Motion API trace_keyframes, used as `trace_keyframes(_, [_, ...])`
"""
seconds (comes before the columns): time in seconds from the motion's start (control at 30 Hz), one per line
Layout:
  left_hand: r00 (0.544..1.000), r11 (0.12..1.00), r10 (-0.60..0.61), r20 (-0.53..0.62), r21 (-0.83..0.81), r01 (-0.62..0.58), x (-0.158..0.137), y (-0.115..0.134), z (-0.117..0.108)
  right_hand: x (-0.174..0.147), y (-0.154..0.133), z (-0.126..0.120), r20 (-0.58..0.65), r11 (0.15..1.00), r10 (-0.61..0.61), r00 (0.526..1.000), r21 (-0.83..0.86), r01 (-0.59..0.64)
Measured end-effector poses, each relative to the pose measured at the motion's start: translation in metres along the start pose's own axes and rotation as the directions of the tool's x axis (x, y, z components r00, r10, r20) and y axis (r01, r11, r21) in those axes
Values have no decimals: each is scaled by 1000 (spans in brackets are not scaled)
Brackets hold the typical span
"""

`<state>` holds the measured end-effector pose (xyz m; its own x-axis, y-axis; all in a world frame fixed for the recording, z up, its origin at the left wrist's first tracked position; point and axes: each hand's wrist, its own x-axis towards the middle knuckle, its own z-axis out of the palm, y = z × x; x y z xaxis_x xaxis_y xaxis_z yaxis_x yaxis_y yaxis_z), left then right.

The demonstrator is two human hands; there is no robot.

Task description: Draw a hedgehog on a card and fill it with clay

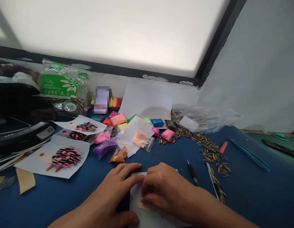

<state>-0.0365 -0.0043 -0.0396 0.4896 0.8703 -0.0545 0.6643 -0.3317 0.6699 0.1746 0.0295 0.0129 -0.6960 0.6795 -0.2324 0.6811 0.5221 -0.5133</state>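
My left hand (pixel 115 194) lies with its fingers stretched and apart; its fingertips rest at the left edge of a white sheet of paper (pixel 137 218). Over the same sheet my right hand (pixel 163 190) is bent, fingers curled and thumb drawn in. Under its thumb and fingertips is a flat patch of peach modelling clay (pixel 142 205), pressed on the paper and partly hidden by the hand. An opened packet of peach clay (pixel 140 139) lies beyond the hands on white paper.
Finished hedgehog pictures (pixel 66 156) of clay and seeds lie left. Behind are coloured clay packets (pixel 119 119), a phone (pixel 101 100) and a seed bag (pixel 62 87). Sunflower seeds (pixel 208 145), a pen (pixel 192 172), tweezers (pixel 212 180) and a blue tool (pixel 251 154) lie right.
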Motion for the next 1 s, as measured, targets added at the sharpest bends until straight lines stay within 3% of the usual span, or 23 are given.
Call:
trace_keyframes(0.3, [1000,1000,24,-14,-5,-24,-1,-5,3,3,8,14,-42,980,-133,990,-155,125])
trace_keyframes(0.53, [1000,1000,12,-13,3,-12,-2,-3,2,0,4,17,-48,879,-295,954,-404,251])
trace_keyframes(0.6, [1000,1000,12,-14,-2,-12,-2,-2,1,-1,5,15,-74,884,-318,945,-383,267])
trace_keyframes(0.77, [1000,1000,0,-12,-13,0,-1,-1,1,-8,1,3,-130,960,-257,958,-147,237])
trace_keyframes(1.0, [1000,1000,6,-13,7,-6,-2,-2,1,-10,-1,-1,-61,993,-117,991,-18,116])
